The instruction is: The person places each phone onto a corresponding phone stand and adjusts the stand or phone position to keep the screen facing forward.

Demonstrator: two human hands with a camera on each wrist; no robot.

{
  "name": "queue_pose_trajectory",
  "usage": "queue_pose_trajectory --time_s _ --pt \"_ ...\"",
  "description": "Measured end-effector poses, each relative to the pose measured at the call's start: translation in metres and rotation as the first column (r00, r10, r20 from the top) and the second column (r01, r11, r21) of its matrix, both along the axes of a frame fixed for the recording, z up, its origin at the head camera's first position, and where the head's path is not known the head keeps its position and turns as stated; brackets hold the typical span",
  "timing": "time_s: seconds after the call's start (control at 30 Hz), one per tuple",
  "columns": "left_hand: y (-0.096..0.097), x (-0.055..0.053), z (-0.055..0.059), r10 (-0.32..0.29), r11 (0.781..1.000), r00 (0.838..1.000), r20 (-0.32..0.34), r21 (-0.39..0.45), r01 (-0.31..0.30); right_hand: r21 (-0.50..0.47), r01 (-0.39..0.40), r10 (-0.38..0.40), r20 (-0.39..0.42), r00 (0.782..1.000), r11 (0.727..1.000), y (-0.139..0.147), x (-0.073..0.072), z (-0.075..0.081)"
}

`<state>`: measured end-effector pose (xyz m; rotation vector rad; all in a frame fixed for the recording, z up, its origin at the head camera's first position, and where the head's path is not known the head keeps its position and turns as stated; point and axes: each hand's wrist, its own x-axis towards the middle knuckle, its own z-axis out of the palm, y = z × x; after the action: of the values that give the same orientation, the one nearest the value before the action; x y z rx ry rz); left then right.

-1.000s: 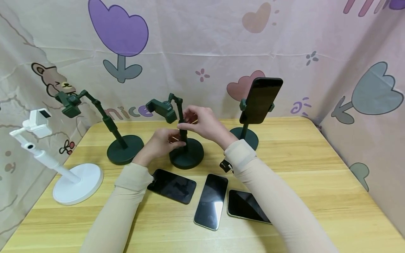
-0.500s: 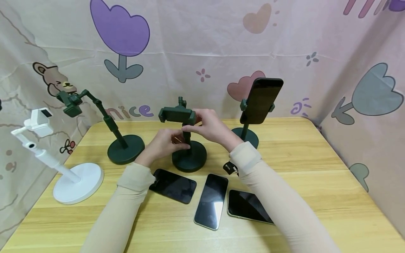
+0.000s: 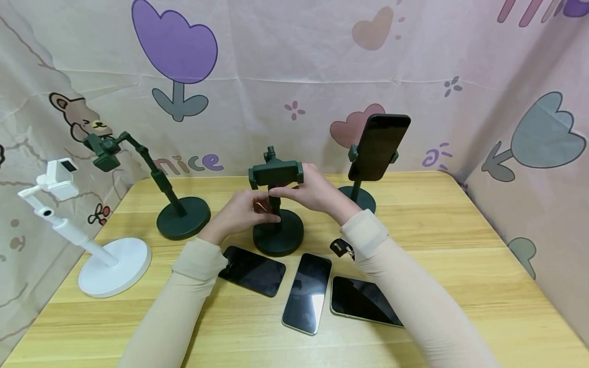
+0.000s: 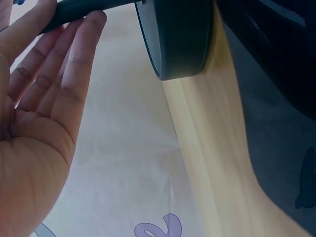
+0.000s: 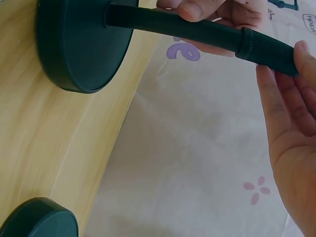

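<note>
A dark green phone stand (image 3: 278, 240) with a round base stands mid-table, its phone clamp (image 3: 276, 174) facing the head camera. My left hand (image 3: 244, 210) pinches the lower part of its pole between thumb and fingers. Higher up, my right hand (image 3: 317, 191) grips the pole just under the clamp. In the right wrist view the right hand (image 5: 296, 118) holds the ribbed collar (image 5: 266, 52) at the pole's upper end, thumb against fingers. The left wrist view shows the left hand's (image 4: 44, 103) fingers curled along the pole (image 4: 89, 11).
Three dark phones lie in front: one on the left (image 3: 254, 271), one in the middle (image 3: 307, 294), one on the right (image 3: 361, 301). Another green stand (image 3: 183, 219) and a white stand (image 3: 114, 267) are on the left. At back right a green stand holds a phone (image 3: 379, 147).
The stand's clamp has swung round from pointing left to facing forward. Stand and both hands have shifted slightly right and nearer. The phones on the table have stayed put.
</note>
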<state>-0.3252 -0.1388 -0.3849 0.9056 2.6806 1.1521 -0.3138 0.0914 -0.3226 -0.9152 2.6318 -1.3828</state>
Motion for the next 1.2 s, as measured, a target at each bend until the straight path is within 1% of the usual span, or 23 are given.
queue_pose_trajectory --time_s 0.13,0.23,0.37,0.53,0.73,0.87,1.2 --pt "0.001 0.001 0.001 -0.003 1.000 1.000 0.024 -0.018 0.004 0.004 -0.013 0.013 -0.024 1.000 1.000 0.003 0.003 -0.001" --pt "0.003 0.002 0.002 -0.004 1.000 0.999 0.041 -0.024 0.005 0.005 -0.017 0.017 -0.026 1.000 1.000 0.005 0.004 -0.003" --pt "0.005 0.003 0.004 -0.014 1.000 0.998 0.056 -0.022 0.016 0.003 -0.018 0.018 -0.018 1.000 1.000 0.007 0.006 -0.004" --pt "0.007 0.006 0.006 -0.035 0.999 0.998 0.055 -0.017 0.036 0.001 -0.013 0.013 -0.009 1.000 1.000 0.010 0.008 -0.005" --pt "0.010 0.010 0.008 -0.057 0.998 0.997 0.055 0.000 0.057 -0.003 -0.001 0.001 0.029 1.000 1.000 0.012 0.012 -0.005" --pt "0.011 0.012 0.009 -0.052 0.999 0.996 0.072 0.000 0.052 0.002 -0.005 0.005 0.033 0.999 1.000 0.013 0.013 -0.005" --pt "0.013 0.014 0.011 -0.035 0.999 0.993 0.112 -0.019 0.037 -0.029 -0.013 0.015 0.060 0.998 0.999 0.017 0.017 -0.006"
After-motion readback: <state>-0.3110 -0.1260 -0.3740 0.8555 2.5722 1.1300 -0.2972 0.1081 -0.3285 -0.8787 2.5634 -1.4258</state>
